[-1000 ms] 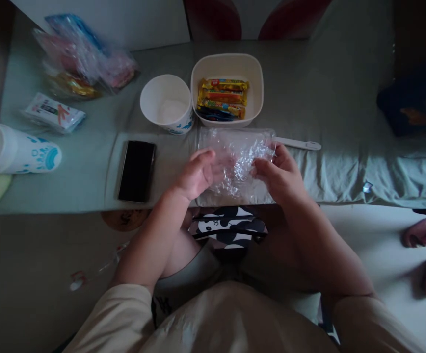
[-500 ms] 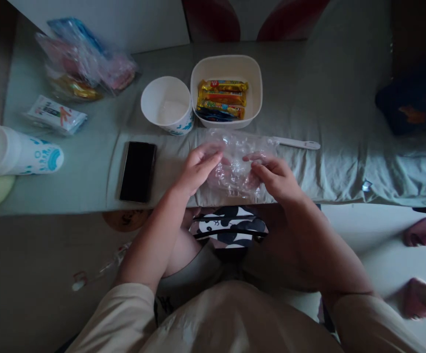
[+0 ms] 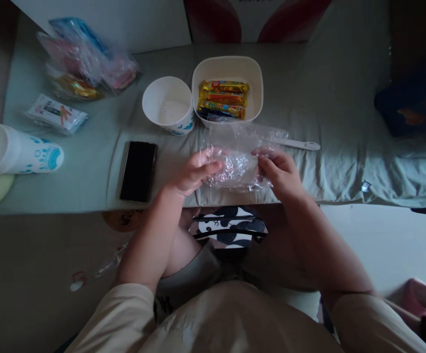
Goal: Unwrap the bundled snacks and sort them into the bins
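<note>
A crinkled clear plastic bag (image 3: 231, 169) is stretched between my two hands, just over the front edge of the cloth-covered surface. My left hand (image 3: 196, 171) is closed on its left side, the thumb lying over the film. At the right side, my right hand (image 3: 277, 171) pinches the film between thumb and fingers. The far edge of the bag reaches up to a cream square tub (image 3: 255, 88), which holds several yellow-wrapped snack bars (image 3: 224, 95). Left of the tub stands a white paper cup (image 3: 167, 105) with a blue print.
A black phone (image 3: 138, 171) lies left of my hands. Stacked paper cups (image 3: 32, 149), a white packet (image 3: 60, 113) and bagged items (image 3: 88, 59) sit farther left. Behind the bag is a white plastic handle (image 3: 301, 144). Another person's foot in a pink shoe (image 3: 415, 296) shows lower right.
The plastic bag is spread wider and its far edge has risen toward the tub. My left hand moved slightly nearer me and left. The other person's feet shifted at the right.
</note>
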`<state>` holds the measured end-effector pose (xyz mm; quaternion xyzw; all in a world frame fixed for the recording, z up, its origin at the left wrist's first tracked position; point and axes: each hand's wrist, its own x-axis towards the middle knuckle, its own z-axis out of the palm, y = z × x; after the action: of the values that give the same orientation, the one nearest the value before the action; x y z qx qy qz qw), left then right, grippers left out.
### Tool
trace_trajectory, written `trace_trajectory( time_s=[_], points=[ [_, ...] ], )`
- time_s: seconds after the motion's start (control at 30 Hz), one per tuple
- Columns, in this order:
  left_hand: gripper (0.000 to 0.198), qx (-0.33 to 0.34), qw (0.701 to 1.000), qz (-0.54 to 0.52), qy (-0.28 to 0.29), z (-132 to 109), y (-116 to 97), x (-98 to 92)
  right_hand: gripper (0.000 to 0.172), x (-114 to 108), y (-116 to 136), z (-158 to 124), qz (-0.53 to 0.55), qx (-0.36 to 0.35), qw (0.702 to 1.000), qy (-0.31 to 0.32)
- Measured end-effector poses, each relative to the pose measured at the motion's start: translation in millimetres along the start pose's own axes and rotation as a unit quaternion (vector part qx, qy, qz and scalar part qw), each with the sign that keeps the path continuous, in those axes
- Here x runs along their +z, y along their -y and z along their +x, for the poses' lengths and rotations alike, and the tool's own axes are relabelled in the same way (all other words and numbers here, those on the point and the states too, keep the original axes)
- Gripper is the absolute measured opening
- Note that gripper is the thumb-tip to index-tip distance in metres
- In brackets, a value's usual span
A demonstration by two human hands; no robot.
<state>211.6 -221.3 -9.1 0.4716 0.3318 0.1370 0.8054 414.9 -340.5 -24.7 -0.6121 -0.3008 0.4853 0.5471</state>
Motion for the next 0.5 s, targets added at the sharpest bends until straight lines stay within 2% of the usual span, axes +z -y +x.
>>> trace_trajectory(
  time_s=[0.13, 0.23, 0.3, 0.4, 0.5],
  points=[
    [0.047, -0.009, 0.997, 0.028, -0.075, 2.2, -1.8, 3.3, 0.031, 2.0, 1.3, -1.8, 0.030, 0.003, 0.999, 0.027],
    [0.045, 0.010, 0.994, 0.009, -0.109, 1.6, -5.0, 5.5, 0.026, 1.5, 4.5, -3.8, 0.079, -0.019, 0.997, 0.008],
    [0.038, 0.022, 0.993, -0.029, -0.110, 0.8, -7.0, 5.8, 0.024, 0.3, 6.5, -4.5, 0.081, -0.035, 0.996, -0.007],
    [0.027, 0.059, 0.993, -0.051, -0.090, 0.6, -8.8, 3.1, 0.037, -2.9, 7.1, -3.7, 0.063, -0.049, 0.997, 0.005],
    [0.046, 0.078, 0.994, -0.040, -0.063, 2.7, -8.1, -2.2, 0.050, -6.1, 4.9, -2.1, 0.061, -0.069, 0.996, 0.001]
  ],
)
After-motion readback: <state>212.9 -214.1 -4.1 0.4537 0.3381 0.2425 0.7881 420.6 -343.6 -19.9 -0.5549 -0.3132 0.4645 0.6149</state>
